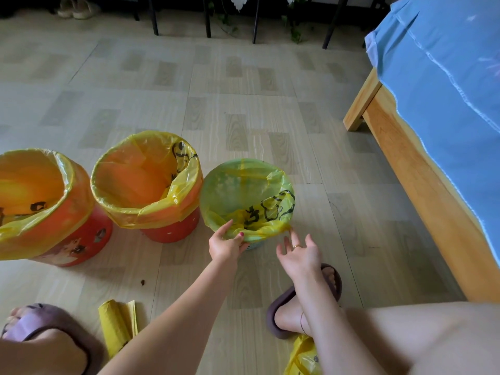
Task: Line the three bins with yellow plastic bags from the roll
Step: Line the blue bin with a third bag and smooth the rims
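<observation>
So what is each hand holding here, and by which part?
The left hand pinches the yellow bag at its near edge over the green bin rim. The right hand holds nothing.

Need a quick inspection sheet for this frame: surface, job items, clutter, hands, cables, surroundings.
Surface: tiled floor, small dark speck near the roll.
Job's things: left orange bin, middle orange bin and green bin all carry yellow bags; bag roll lies on the floor.
Clutter: loose yellow bag by the right foot.
Hands: left hand holds the green bin's bag at the near rim; right hand open, a fingertip near the bag edge.
Cables: nothing seen.
Surroundings: bed with blue sheet, chair legs, sandals.
</observation>
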